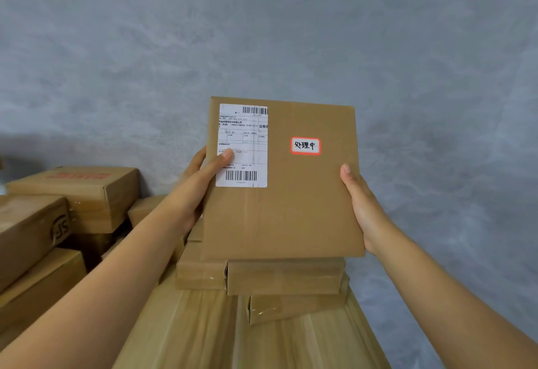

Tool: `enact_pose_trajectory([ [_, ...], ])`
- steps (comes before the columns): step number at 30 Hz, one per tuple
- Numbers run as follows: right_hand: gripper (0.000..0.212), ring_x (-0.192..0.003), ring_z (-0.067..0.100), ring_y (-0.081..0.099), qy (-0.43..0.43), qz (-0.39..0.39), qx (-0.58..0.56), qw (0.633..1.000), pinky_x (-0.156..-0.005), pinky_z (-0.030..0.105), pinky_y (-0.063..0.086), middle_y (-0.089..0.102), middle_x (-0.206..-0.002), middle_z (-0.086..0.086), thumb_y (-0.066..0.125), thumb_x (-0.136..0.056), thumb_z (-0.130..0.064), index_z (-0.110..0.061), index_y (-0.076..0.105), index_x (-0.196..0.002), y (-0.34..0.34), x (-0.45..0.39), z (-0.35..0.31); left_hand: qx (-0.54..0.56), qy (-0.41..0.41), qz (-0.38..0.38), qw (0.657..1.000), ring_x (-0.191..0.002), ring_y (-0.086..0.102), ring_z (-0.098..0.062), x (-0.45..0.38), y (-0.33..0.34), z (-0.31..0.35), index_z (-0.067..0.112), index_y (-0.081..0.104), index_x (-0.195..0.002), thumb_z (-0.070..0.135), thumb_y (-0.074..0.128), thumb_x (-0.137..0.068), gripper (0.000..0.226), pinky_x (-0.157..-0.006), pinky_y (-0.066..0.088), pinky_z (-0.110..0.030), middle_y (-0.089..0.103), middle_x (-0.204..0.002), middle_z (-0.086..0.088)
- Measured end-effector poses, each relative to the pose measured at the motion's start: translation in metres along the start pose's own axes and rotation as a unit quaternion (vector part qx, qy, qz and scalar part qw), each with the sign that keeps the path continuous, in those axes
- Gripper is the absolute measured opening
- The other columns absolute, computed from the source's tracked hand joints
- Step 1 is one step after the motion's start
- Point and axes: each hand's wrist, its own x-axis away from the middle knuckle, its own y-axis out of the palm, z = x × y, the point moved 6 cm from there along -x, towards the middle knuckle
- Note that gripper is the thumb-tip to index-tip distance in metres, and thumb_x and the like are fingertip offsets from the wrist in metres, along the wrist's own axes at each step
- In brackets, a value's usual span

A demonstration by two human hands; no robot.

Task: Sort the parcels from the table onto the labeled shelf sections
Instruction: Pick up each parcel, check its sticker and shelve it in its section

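Observation:
I hold a flat brown cardboard parcel (291, 211) upright in front of me, above the table. A white shipping label (243, 141) with barcodes covers its upper left. A small red-bordered sticker (305, 145) with handwritten characters sits at its right. My left hand (201, 185) grips the parcel's left edge, thumb lying across the shipping label. My right hand (361, 205) grips the right edge, thumb on the front face. The fingers of both hands are hidden behind the parcel.
Below the held parcel several flat brown boxes (285, 277) are stacked on the light wooden table (203, 333). More cardboard boxes (75, 194) pile up at the left, one with red print, one with a dark logo. A grey wall fills the background.

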Motion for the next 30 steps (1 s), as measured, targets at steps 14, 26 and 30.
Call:
enact_pose_trajectory([
  [14,0.048,-0.096,0.003,0.071,-0.069,0.053,0.051,0.995,-0.074,0.020,0.057,0.071,-0.114,-0.015,0.060,-0.095,-0.041,-0.036,0.046,-0.141,-0.007,0.085,-0.015,0.033,-0.042,-0.004,0.999,-0.103,0.071,-0.026,0.038,0.009,-0.012,0.018,0.061,-0.130,0.049,0.056,-0.094,0.047,-0.085,0.054,-0.040,0.072,-0.118,-0.007],
  [26,0.039,-0.074,-0.014,0.066,-0.035,0.207,0.130,0.969,-0.056,0.004,0.047,0.065,-0.103,-0.022,0.055,-0.099,-0.040,-0.034,0.049,-0.137,0.016,0.220,-0.017,0.091,-0.084,-0.123,0.985,-0.111,0.067,-0.030,0.100,-0.002,-0.023,0.019,0.060,-0.132,0.052,0.065,-0.088,0.055,-0.097,0.052,-0.049,0.071,-0.121,-0.007],
  [30,0.038,-0.081,-0.008,0.069,-0.006,0.242,0.144,0.960,-0.065,0.012,0.051,0.069,-0.106,-0.018,0.055,-0.098,-0.041,-0.034,0.050,-0.135,0.021,0.270,-0.009,0.113,-0.111,-0.142,0.977,-0.109,0.069,-0.029,0.134,-0.003,-0.036,0.019,0.063,-0.128,0.051,0.067,-0.087,0.053,-0.100,0.050,-0.052,0.072,-0.118,-0.008],
])
